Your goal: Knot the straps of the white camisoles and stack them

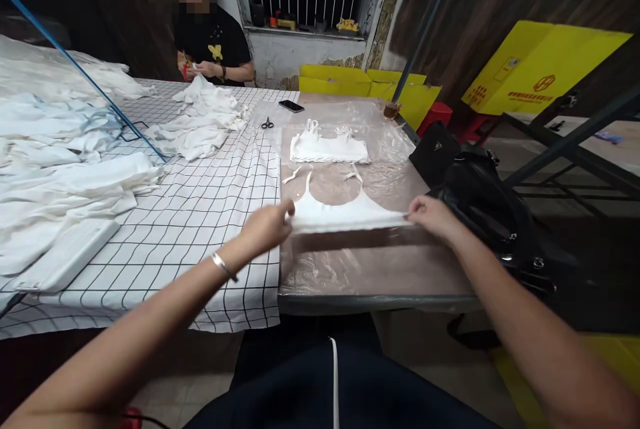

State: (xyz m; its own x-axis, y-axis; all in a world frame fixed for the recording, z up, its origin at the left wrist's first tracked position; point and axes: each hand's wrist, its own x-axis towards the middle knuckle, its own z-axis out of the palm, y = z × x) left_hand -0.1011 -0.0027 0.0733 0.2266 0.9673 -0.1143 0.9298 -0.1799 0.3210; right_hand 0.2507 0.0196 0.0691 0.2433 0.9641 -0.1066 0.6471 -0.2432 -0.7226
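A white strappy top [345, 212] lies flat on the clear plastic sheet [350, 269] covering the table. My left hand [267, 226] pinches its left lower corner, a silver bracelet on that wrist. My right hand [433, 214] pinches its right lower corner. Both hands hold the hem stretched between them. A second white top [330, 147] lies folded just beyond it.
A checked cloth [200, 216] covers the table's left, with piles of white garments [60, 169]. Scissors [267, 124], a phone [291, 106] and a cup [391, 110] sit farther back. Black bags [480, 196] stand at the right edge. Another person [210, 49] works across the table. Yellow bins [360, 82] stand behind.
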